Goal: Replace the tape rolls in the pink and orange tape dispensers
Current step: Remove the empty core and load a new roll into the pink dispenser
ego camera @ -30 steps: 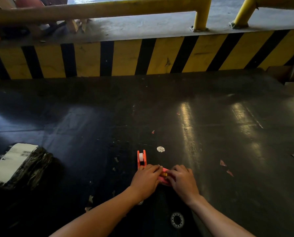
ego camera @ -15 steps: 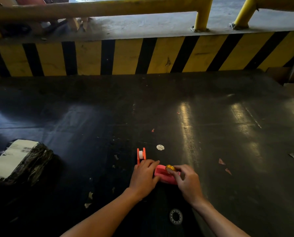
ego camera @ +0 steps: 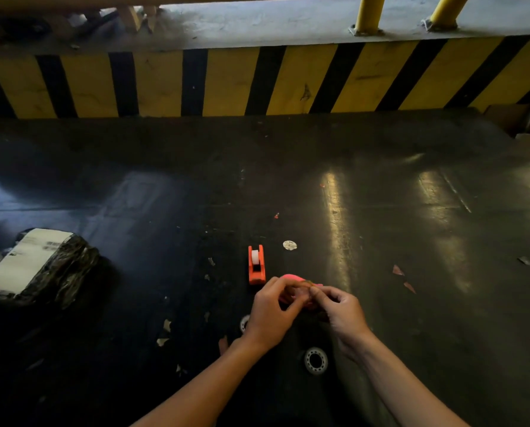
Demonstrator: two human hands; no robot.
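Pink plastic shows between 2 hands: the left hand [ego camera: 270,315] and right hand [ego camera: 339,312] both close their fingers around the pink tape dispenser [ego camera: 290,277], held just above the dark floor [ego camera: 411,229]. The orange tape dispenser [ego camera: 256,268], loaded with a white roll, stands on the floor just beyond the left hand. A bare tape core [ego camera: 315,360] lies near the right forearm.

Dark glossy floor [ego camera: 381,186] meets a yellow-and-black striped curb [ego camera: 226,81] under yellow railing posts [ego camera: 370,12].
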